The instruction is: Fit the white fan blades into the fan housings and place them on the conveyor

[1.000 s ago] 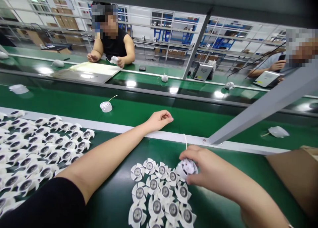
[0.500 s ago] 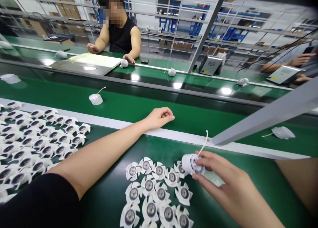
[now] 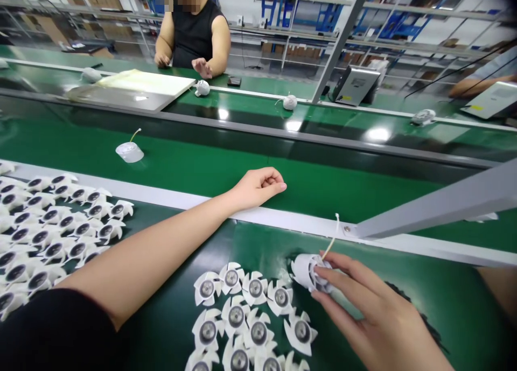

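Note:
My right hand point(image 3: 363, 301) grips a white cylindrical housing point(image 3: 309, 271) with a thin cream wire standing up from it. White blades show at the housing's far left side, just above the green table. Several white fan impellers point(image 3: 255, 288) with grey round centres lie in a group to the left of and below that hand. My left hand point(image 3: 260, 188) reaches over the white rail, its fingers curled together; nothing can be seen in them. Another white housing point(image 3: 130, 152) with an upright wire rests on the green belt, further left.
Many more impellers point(image 3: 52, 215) cover the table at the left. A slanting grey post point(image 3: 440, 201) stands at the right by the white rail point(image 3: 161, 197). Across the belt, a person in black point(image 3: 197, 37) sits at another bench, beside a pale panel point(image 3: 145, 85).
The housing on the belt has shifted left. Blades now show at the left end of the held housing, where an impeller lay. The view has tilted down, and the person opposite has moved both hands.

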Demonstrator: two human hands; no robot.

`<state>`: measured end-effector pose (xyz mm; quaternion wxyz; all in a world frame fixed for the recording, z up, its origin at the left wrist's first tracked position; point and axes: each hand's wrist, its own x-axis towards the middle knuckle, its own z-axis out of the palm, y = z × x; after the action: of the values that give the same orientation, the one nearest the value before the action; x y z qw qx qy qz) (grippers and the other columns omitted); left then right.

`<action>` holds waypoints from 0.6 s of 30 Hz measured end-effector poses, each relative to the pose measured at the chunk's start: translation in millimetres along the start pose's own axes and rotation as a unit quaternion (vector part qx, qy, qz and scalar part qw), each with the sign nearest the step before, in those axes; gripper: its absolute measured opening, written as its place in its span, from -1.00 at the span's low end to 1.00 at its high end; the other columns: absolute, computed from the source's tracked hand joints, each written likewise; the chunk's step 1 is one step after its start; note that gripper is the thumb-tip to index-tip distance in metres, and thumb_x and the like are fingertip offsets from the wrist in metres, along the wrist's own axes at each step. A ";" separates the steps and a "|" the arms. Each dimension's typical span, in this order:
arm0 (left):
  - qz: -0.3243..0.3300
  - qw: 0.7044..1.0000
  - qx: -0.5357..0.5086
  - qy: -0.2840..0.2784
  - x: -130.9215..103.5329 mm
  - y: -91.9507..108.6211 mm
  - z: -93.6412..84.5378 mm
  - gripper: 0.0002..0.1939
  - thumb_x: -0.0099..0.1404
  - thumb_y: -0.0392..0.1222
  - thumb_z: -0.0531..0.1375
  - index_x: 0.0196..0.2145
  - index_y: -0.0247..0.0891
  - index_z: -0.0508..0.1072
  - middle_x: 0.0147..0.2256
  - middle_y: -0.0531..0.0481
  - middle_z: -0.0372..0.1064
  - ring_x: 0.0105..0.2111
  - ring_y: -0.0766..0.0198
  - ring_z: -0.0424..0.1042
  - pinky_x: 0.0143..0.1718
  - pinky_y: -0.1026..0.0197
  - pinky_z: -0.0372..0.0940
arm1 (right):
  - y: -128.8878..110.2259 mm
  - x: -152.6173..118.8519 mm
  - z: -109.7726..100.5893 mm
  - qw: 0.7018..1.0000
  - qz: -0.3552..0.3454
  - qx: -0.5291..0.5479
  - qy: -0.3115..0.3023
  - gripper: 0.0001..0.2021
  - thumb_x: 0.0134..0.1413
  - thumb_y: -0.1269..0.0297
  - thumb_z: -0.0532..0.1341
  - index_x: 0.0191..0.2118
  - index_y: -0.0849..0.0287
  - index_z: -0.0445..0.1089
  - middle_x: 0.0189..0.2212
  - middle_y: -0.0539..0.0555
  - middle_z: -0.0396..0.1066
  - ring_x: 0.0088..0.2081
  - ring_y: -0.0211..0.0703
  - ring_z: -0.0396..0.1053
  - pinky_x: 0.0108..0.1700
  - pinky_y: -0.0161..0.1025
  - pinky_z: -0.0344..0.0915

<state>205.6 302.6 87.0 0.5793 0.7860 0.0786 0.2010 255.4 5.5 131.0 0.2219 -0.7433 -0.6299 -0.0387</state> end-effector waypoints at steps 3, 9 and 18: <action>-0.002 1.000 0.000 -0.002 -0.8 1.8 0.3 -0.76 0.29 -0.03 0.24 -0.31 -0.28 0.42 -0.47 0.09 0.24 -0.50 0.37 0.19 -0.48 0.31 0.14 | -1.6 2.1 -1.0 1.000 -0.009 0.003 0.003 -0.82 0.27 0.29 0.15 -0.14 0.11 0.51 0.01 0.16 0.45 -0.09 -0.12 0.52 -0.09 -0.29 0.52; -0.008 1.000 -0.004 -0.005 -0.7 1.5 1.1 -0.76 0.29 -0.02 0.24 -0.31 -0.27 0.42 -0.45 0.06 0.27 -0.48 0.35 0.24 -0.45 0.29 0.18 | -5.4 3.1 7.7 0.999 -0.026 -0.020 0.002 -0.72 0.29 0.35 0.06 -0.21 0.12 0.56 0.00 0.15 0.48 -0.08 -0.04 0.53 -0.10 -0.22 0.54; -0.004 1.000 0.003 -0.011 -0.4 3.4 2.1 -0.77 0.30 -0.05 0.24 -0.32 -0.29 0.42 -0.46 0.06 0.28 -0.49 0.37 0.24 -0.46 0.31 0.18 | -8.1 1.3 10.5 0.995 -0.033 -0.075 -0.058 -0.72 0.29 0.34 0.06 -0.16 0.10 0.56 0.06 0.12 0.45 -0.12 -0.04 0.54 -0.18 -0.21 0.56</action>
<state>205.7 299.5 89.6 0.5784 0.7898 0.0764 0.1895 245.7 11.5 124.3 0.1271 -0.7374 -0.6616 -0.0499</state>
